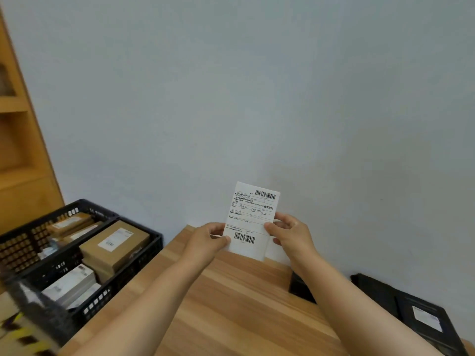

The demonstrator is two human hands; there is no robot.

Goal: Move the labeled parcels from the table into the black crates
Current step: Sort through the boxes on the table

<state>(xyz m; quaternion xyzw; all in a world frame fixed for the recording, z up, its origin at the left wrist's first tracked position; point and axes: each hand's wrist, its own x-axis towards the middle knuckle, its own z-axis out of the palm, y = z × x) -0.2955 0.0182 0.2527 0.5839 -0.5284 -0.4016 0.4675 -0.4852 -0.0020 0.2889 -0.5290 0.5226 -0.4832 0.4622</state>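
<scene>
Wood table (231, 304) — white barcoded label (250, 222)

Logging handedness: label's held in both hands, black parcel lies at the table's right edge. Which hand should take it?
Right, probably. The right hand is nearer the black parcel; the left hand would have to cross over. Both pinch the label, so one must release it first.

Brown and white labeled parcels (114, 244) lie flat, stacked inside the black crates (144, 255), well left of the left hand (209, 240).
</scene>
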